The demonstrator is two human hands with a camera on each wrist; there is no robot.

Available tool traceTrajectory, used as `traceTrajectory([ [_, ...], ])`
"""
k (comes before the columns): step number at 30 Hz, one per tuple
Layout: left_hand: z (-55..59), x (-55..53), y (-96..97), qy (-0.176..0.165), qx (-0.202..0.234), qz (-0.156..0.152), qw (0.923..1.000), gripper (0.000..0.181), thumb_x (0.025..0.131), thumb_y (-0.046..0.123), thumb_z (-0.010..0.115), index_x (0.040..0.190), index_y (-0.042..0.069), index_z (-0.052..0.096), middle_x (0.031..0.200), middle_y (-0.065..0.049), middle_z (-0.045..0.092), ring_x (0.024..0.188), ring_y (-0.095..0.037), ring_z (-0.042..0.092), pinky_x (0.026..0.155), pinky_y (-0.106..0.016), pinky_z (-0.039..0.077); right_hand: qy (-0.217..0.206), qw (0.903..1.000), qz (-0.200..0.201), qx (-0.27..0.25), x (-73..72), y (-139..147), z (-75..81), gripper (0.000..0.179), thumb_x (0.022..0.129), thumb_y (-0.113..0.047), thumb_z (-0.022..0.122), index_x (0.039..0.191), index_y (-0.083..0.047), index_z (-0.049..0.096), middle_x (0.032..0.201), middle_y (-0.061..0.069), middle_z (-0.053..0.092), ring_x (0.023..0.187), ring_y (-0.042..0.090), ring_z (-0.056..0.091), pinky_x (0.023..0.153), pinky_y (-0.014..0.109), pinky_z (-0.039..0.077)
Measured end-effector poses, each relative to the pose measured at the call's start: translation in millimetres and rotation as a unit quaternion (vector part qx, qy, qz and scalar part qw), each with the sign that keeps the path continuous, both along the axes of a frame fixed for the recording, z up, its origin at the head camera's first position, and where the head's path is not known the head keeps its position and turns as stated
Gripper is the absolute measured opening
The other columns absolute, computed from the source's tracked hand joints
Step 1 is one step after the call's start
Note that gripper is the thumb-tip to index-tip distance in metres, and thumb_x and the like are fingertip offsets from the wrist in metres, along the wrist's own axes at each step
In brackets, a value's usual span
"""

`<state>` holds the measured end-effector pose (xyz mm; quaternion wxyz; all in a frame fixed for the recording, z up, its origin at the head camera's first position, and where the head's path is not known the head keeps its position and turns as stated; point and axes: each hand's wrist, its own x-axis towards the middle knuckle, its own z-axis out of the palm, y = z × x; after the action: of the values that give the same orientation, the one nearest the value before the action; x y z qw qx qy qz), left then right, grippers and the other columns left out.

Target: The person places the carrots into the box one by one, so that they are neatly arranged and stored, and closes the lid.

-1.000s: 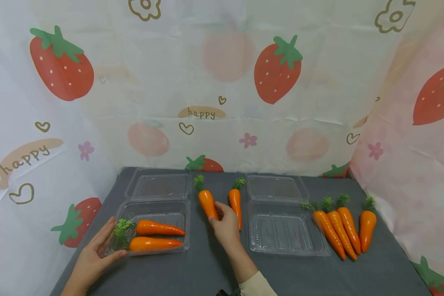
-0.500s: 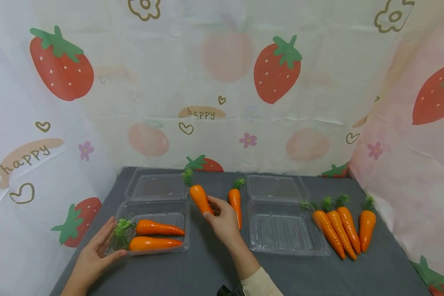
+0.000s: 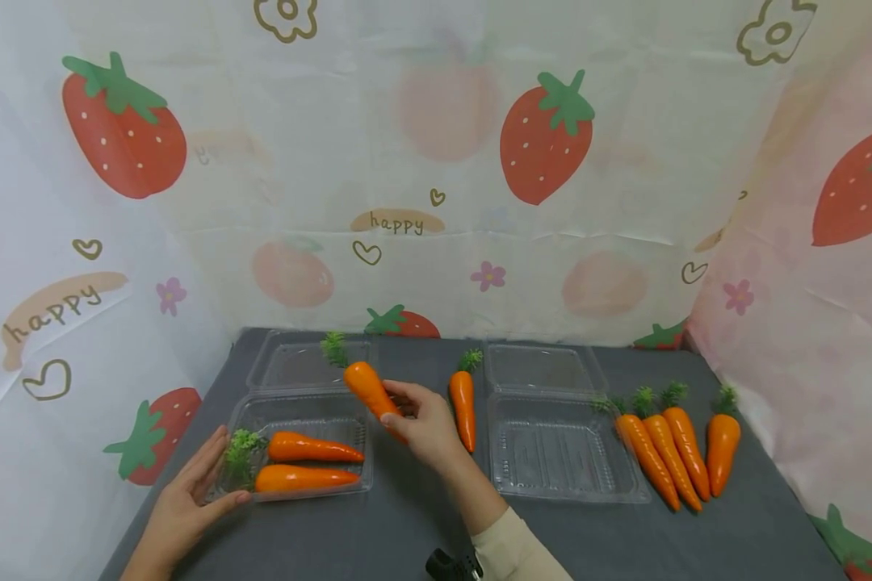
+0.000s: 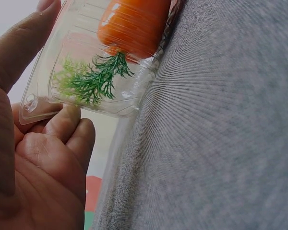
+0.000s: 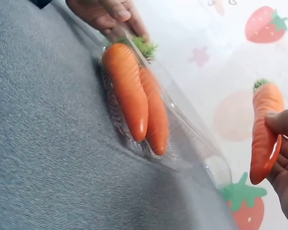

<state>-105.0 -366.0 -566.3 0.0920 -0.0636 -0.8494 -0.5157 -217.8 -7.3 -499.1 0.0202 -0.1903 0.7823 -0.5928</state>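
Note:
My right hand [image 3: 425, 424] grips an orange carrot [image 3: 366, 386] by its narrow end, thumb on one side and fingers on the other. The carrot is raised and tilted, its green top overlapping the open lid of the left clear plastic box [image 3: 369, 476] in the head view. My left hand [image 3: 189, 492] holds that box at its near left corner, thumb along the front and fingers at the side. Inside lie two carrots [image 5: 127, 91] side by side, green tops toward the left hand; one green top [image 4: 103, 79] shows through the plastic in the left wrist view.
One carrot [image 3: 463, 407] lies between the boxes. To the right, a second clear box [image 3: 500, 484] stands with its lid [image 3: 545, 367] folded back. Several carrots [image 3: 686, 452] lie beyond it on the grey cloth [image 3: 407, 541]. A printed curtain [image 3: 436, 161] closes off the back and sides.
My right hand has lifted the carrot and carried it left, toward the left box. The left hand, both boxes and the other carrots have stayed in place.

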Motion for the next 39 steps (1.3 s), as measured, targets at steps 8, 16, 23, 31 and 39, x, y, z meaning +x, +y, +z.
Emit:
traceTrajectory([
  [8, -0.9, -1.6, -0.6, 0.007, 0.005, -0.002, 1.0, 0.092, 0.086, 0.009, 0.083, 0.162, 0.006, 0.029, 0.171, -0.01, 0.018, 0.135, 0.022, 0.031, 0.101, 0.003, 0.033, 0.035, 0.997, 0.046, 0.052, -5.5, -7.0, 10.4, 0.049, 0.094, -0.012, 0.076, 0.141, -0.02, 0.064, 0.13, -0.002, 0.067, 0.107, 0.015, 0.066, 0.09, 0.028, 0.059],
  [16, -2.5, -2.7, -1.0, 0.012, 0.019, -0.016, 0.9996, 0.091, 0.087, 0.005, 0.081, 0.161, 0.003, 0.028, 0.171, -0.013, 0.016, 0.137, 0.021, 0.03, 0.102, 0.002, 0.034, 0.061, 0.9886, 0.09, 0.104, -13.7, -15.0, 20.1, 0.045, 0.096, -0.016, 0.074, 0.14, -0.022, 0.064, 0.131, -0.005, 0.065, 0.105, 0.01, 0.063, 0.089, 0.024, 0.057],
  [23, -0.6, -2.4, -1.1, -0.007, 0.012, -0.008, 0.9999, 0.093, 0.088, 0.011, 0.082, 0.162, 0.005, 0.027, 0.172, -0.012, 0.016, 0.135, 0.023, 0.03, 0.101, 0.003, 0.034, 0.095, 0.9756, 0.132, 0.147, -25.1, -26.2, 23.1, 0.045, 0.097, -0.012, 0.072, 0.141, -0.02, 0.063, 0.131, -0.003, 0.065, 0.103, 0.008, 0.06, 0.084, 0.02, 0.055],
  [31, -2.2, -2.3, -2.1, -0.014, 0.014, -0.007, 0.9998, 0.093, 0.087, 0.013, 0.082, 0.163, 0.009, 0.027, 0.172, -0.009, 0.016, 0.134, 0.023, 0.03, 0.1, 0.004, 0.034, 0.118, 0.96, 0.157, 0.199, -32.3, -38.2, 24.6, 0.045, 0.098, -0.01, 0.07, 0.142, -0.021, 0.063, 0.135, -0.003, 0.064, 0.111, 0.009, 0.061, 0.089, 0.018, 0.055],
  [39, -3.1, -2.7, -3.0, -0.018, 0.018, -0.005, 0.9997, 0.093, 0.088, 0.013, 0.082, 0.163, 0.01, 0.027, 0.172, -0.008, 0.015, 0.134, 0.024, 0.029, 0.101, 0.004, 0.033, 0.123, 0.9479, 0.159, 0.248, -38.0, -52.2, 24.3, 0.042, 0.099, -0.011, 0.068, 0.14, -0.02, 0.065, 0.135, -0.003, 0.065, 0.116, 0.01, 0.062, 0.093, 0.019, 0.054],
])
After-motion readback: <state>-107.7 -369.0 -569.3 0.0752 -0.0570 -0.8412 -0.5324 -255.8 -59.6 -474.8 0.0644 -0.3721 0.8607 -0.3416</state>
